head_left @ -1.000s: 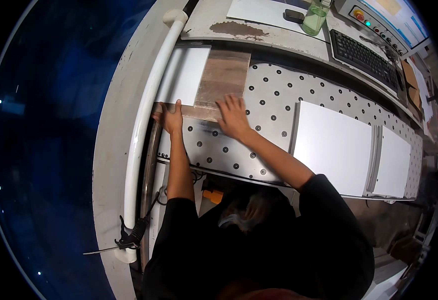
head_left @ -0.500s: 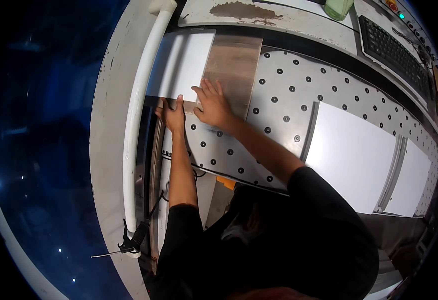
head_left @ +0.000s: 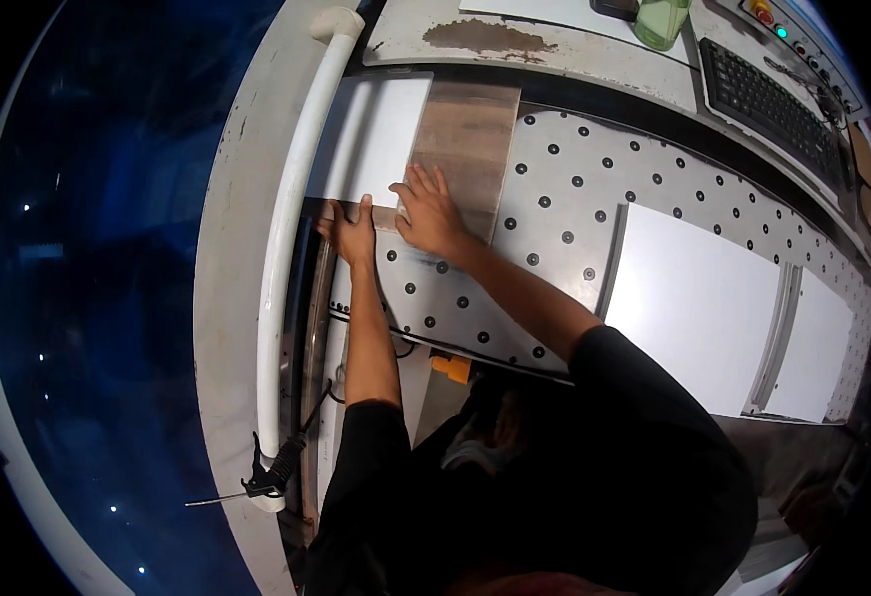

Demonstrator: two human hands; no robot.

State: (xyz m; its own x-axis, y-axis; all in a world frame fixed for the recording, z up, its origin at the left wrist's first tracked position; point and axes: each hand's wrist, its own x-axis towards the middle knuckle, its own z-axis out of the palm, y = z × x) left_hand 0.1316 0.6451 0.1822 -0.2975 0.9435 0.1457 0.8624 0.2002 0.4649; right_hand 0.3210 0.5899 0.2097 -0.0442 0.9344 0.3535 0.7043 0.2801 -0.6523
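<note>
A white panel (head_left: pixel 381 134) lies flat on a brown board (head_left: pixel 467 139) at the far left of the machine table. My left hand (head_left: pixel 351 238) is at the panel's near edge, thumb and forefinger apart and touching there; its other fingers are partly hidden. Fingers spread, my right hand (head_left: pixel 430 217) rests on the brown board by the panel's near right corner. Both hands appear to press rather than grasp.
A metal table (head_left: pixel 555 164) dotted with black studs extends right, carrying more white panels (head_left: pixel 694 308) and grey strips. A white tube (head_left: pixel 291 219) runs along the left, with an air gun (head_left: pixel 272 472) at its near end. A keyboard (head_left: pixel 768 104) and green container (head_left: pixel 661 22) sit at the back.
The whole view has shifted slightly. Both hands stay at the panel's near edge and corner, with almost no change in their pose.
</note>
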